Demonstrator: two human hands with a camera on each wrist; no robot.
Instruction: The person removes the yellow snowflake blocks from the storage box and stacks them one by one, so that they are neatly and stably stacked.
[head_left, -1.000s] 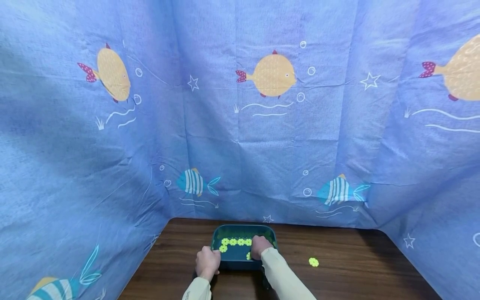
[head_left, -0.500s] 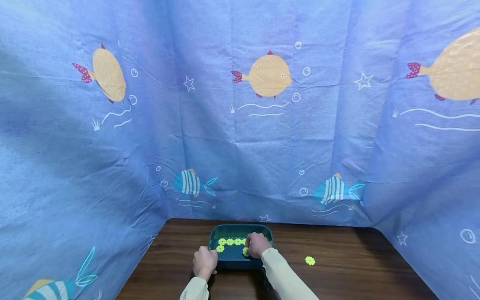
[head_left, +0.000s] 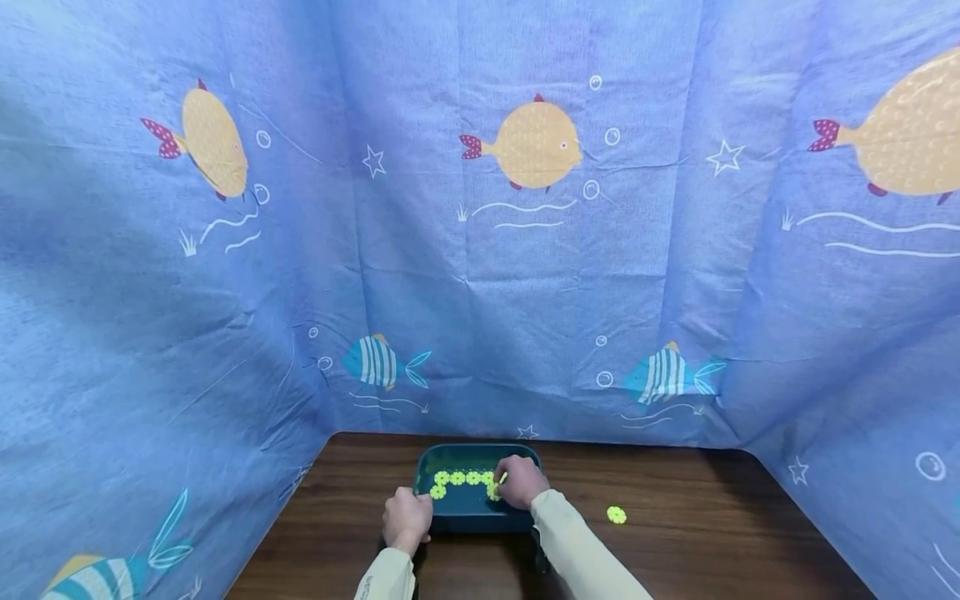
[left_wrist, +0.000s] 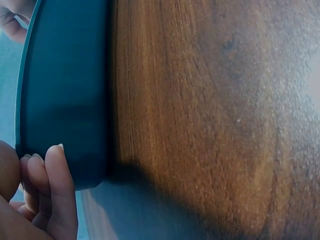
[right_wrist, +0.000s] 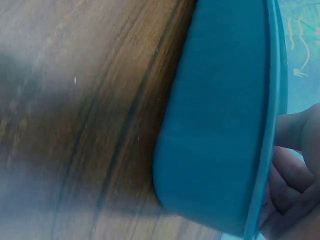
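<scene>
A dark green tray [head_left: 480, 524] holds several yellow-green flower-shaped pieces [head_left: 457, 478], laid in a row that turns toward the front at both ends. My left hand [head_left: 407, 518] grips the tray's front left corner; in the left wrist view its fingers [left_wrist: 59, 175] lie against the outer wall and the thumb is at the rim. Inside the tray on the right, my right hand [head_left: 522, 482] pinches a flower-shaped piece [head_left: 503, 478], seen as a thin tilted sliver at its fingertips. The tray wall [right_wrist: 215, 120] hides those fingertips in the right wrist view.
One more flower-shaped piece [head_left: 617, 515] lies on the brown wooden table [head_left: 697, 533], right of the tray. A blue curtain [head_left: 525, 275] printed with fish surrounds the table at the back and sides.
My right hand has risen slightly and moved right relative to the tray, uncovering the pieces at the row's right end. A tilted piece now shows at its fingertips. The left hand keeps its grip.
</scene>
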